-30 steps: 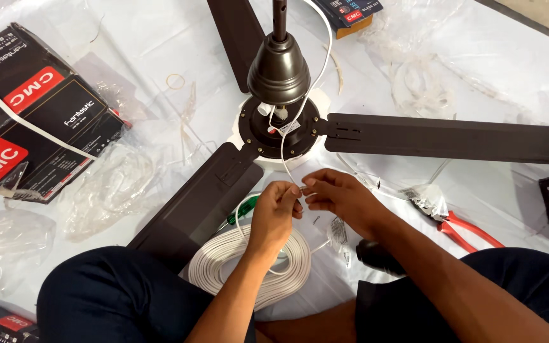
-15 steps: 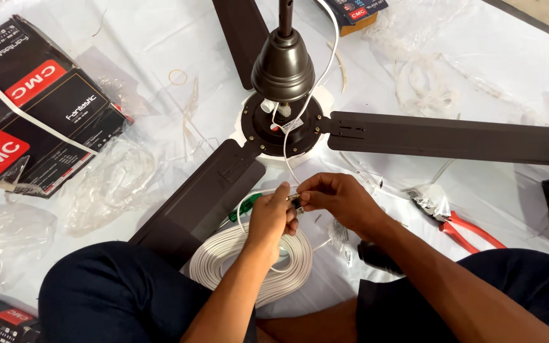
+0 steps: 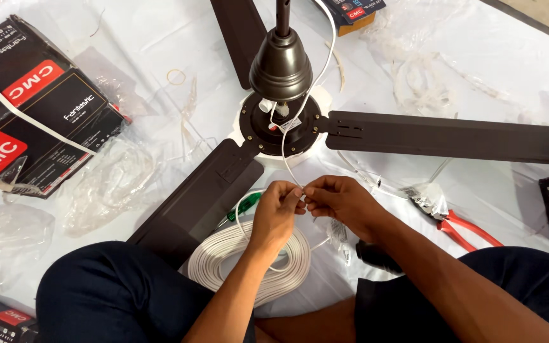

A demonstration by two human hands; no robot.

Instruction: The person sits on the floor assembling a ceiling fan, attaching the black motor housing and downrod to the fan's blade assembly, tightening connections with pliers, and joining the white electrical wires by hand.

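Since half a second earlier the hands had lifted slightly, and they sat a touch right of where they had been; the fan (image 3: 281, 121) barely shifted in frame. At lower centre, the left hand (image 3: 279, 213) and right hand (image 3: 343, 202) met fingertip to fingertip, both pinched shut on the thin white wire (image 3: 285, 149) that ran down from the fan's hub at upper centre. Left fingers were curled tight, thumb against forefinger on the wire; right hand likewise clenched around its end, knuckles up. Just below the left hand lay the cable coil (image 3: 249, 263), partly covered by the forearm. A green screwdriver (image 3: 244, 208) poked out left of the hands, mostly hidden under a blade. Red pliers (image 3: 462, 227) lay at the right, well apart. The wire tips themselves were buried between the fingers, impossible to make out. Boxes (image 3: 30, 108) at upper left ran off the frame.
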